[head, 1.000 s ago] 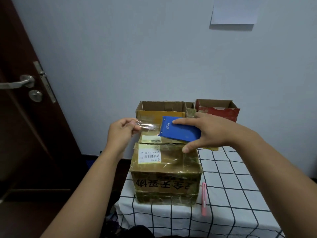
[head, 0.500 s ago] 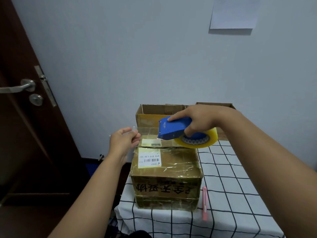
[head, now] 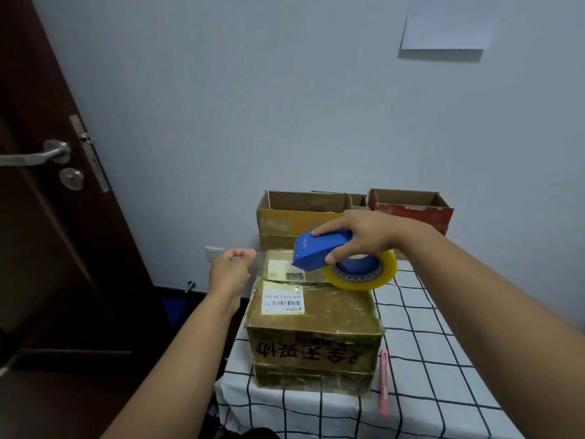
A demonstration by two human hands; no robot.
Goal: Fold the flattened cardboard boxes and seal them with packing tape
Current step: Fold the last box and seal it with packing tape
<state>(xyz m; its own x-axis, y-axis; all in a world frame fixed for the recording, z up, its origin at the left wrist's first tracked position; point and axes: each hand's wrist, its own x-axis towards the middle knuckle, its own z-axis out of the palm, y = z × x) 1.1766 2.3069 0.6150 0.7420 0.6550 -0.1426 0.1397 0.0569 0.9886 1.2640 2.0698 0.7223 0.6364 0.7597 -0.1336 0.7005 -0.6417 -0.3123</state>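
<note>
Landmark: the closed cardboard box (head: 313, 315) at the near left corner of the checked tablecloth (head: 443, 359) — every place below is given from it.
Box state: flaps folded shut, top and front glossy with clear tape already on them, a white barcode label (head: 282, 301) on the top; whether the centre seam is fully sealed I cannot tell.
Right hand: the right hand (head: 364, 237) wraps the blue tape dispenser (head: 319, 253), fingers over its top and thumb on its near side, holding it just above the box's far edge.
Tape roll: the yellowish roll of packing tape (head: 364, 272) sits in the dispenser and looks close to touching the box top — contact is not certain.
Left hand: the left hand (head: 231, 269) hangs off the box's far left corner, fingers curled in a pinch on the free end of the clear tape strip (head: 261, 255), which runs faintly from the dispenser's mouth.
Behind the box: an open yellow-brown carton (head: 285, 217) and an open red carton (head: 411, 213), both folded up but with tops unsealed.
Right of the box: a pink utility knife (head: 384, 381) lies on the cloth, just beside the box's near right corner.
Progress: judged from this, the box is formed and partly taped; a fresh strip is drawn out but not yet pressed down or cut, and the two cartons behind are left to close.
</note>
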